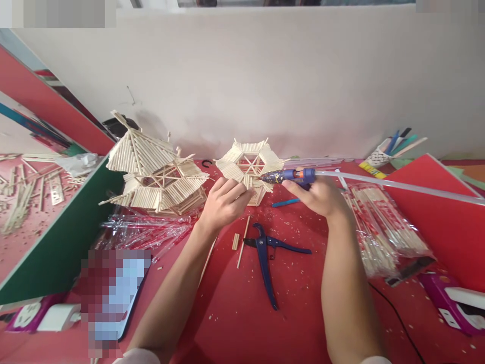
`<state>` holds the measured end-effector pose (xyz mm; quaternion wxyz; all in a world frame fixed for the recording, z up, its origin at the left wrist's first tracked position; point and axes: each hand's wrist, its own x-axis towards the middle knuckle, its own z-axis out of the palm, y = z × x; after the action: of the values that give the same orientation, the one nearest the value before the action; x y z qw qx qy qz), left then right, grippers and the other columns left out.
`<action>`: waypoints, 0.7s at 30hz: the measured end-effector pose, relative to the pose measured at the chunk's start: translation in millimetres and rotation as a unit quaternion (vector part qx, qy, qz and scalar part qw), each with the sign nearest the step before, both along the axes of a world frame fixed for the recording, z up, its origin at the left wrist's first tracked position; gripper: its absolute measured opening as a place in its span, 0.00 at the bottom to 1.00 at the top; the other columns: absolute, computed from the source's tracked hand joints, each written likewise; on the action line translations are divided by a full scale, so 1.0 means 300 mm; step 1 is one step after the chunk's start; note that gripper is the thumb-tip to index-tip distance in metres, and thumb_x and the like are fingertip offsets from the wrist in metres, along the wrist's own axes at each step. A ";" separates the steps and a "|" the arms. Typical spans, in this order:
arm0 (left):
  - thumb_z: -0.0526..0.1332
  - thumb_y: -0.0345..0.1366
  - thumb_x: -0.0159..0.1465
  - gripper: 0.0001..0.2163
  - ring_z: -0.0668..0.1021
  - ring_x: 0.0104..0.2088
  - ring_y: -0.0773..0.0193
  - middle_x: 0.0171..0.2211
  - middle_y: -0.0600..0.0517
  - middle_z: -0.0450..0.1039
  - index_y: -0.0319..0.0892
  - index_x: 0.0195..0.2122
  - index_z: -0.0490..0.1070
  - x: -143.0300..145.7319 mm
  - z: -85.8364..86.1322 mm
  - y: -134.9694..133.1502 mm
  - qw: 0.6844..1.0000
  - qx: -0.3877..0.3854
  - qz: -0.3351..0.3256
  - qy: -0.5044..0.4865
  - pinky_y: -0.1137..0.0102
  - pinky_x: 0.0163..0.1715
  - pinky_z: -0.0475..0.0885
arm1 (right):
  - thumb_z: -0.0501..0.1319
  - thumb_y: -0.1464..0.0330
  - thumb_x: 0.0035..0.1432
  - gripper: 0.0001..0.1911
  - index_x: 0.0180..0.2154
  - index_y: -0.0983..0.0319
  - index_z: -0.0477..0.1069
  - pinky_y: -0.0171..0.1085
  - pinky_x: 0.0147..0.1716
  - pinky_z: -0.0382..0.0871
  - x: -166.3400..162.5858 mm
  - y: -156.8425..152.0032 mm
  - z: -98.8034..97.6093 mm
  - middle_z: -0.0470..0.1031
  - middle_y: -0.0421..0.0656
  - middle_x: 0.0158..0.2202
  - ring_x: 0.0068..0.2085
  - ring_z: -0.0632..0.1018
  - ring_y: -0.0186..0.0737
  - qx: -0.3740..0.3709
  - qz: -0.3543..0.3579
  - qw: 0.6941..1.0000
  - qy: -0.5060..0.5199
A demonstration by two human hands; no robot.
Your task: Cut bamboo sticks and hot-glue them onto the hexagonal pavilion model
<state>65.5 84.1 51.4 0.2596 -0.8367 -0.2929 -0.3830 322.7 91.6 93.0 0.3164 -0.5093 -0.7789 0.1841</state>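
My right hand (318,191) grips a blue hot glue gun (290,176), its nozzle pointing left. A long clear glue stick (397,187) runs out of its back to the right. My left hand (227,201) is closed just left of the nozzle; what its fingertips pinch, if anything, is hidden. Right behind both hands stands a six-sided roof piece (248,148) made of thin wooden sticks. Nearer to me lie a dark blue pipe cutter (262,253), a loose wooden stick (246,232) and a few short cut pieces (235,241).
A larger tiered stick pavilion (159,187) stands at the left, above crumpled clear wrapping (144,230). Bagged chopsticks (386,227) lie at the right near a pen holder (379,152). A phone (129,298) and power strips (28,313) flank the red table (235,323). Green and red dividers border it.
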 end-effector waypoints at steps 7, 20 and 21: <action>0.59 0.25 0.68 0.09 0.69 0.29 0.64 0.25 0.54 0.70 0.44 0.32 0.72 0.004 0.012 -0.005 0.999 -0.002 0.024 0.046 0.63 0.31 0.57 | 0.57 0.48 0.64 0.20 0.36 0.54 0.77 0.41 0.28 0.69 0.005 0.003 -0.003 0.78 0.42 0.26 0.30 0.78 0.45 0.002 -0.009 1.000 -0.017; 0.62 0.28 0.67 0.05 0.75 0.36 0.61 0.36 0.52 0.79 0.45 0.42 0.74 -0.021 0.014 0.009 0.997 -0.054 0.023 0.041 0.63 0.37 0.62 | 0.57 0.47 0.64 0.20 0.35 0.53 0.77 0.41 0.30 0.69 -0.002 0.012 -0.016 0.79 0.42 0.27 0.31 0.79 0.46 -0.009 -0.001 1.000 -0.010; 0.62 0.28 0.67 0.05 0.75 0.36 0.61 0.36 0.52 0.79 0.45 0.41 0.74 -0.022 0.013 0.010 0.997 -0.055 0.025 0.041 0.63 0.37 0.63 | 0.57 0.47 0.64 0.20 0.35 0.54 0.77 0.41 0.30 0.69 -0.003 0.013 -0.018 0.79 0.42 0.28 0.32 0.79 0.46 -0.011 -0.002 1.000 -0.010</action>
<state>58.9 87.1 55.4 0.2350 -0.8572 -0.3232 -0.3249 321.9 95.6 87.6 0.3032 -0.5161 -0.7791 0.1864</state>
